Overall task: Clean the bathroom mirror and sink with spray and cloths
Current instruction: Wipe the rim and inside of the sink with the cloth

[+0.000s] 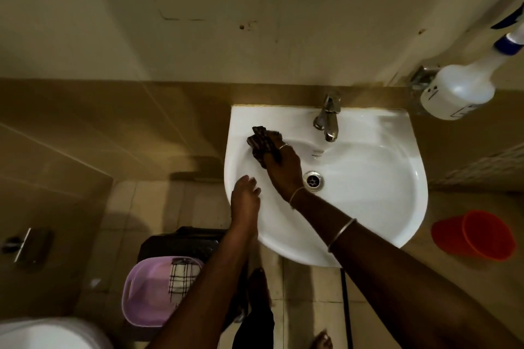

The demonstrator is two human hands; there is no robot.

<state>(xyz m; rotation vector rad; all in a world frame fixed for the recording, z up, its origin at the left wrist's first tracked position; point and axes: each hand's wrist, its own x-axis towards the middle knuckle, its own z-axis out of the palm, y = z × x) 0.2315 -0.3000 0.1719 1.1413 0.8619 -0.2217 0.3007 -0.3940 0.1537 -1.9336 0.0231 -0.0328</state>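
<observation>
While the right hand (283, 163) grips the dark checked cloth (262, 144) on the white ceramic sink (368, 207) back-left rim | left hand (245, 195) empty, fingers loose on front rim | sink wipe underway, basin probably wet | mirror out of view.

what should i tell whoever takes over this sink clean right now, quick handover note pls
Right hand: pressing the dark cloth on the sink basin's upper left slope, beside the tap.
Left hand: empty, resting on the sink's left rim.
Spray bottle: hanging at the wall, upper right of the sink.
Checked cloth: in the purple tub on the floor, lower left.
Done: cannot tell how much is wiped; basin looks wet and shiny.
Left: the rest of the basin, rim and tap. The mirror is out of view, so check it.
</observation>
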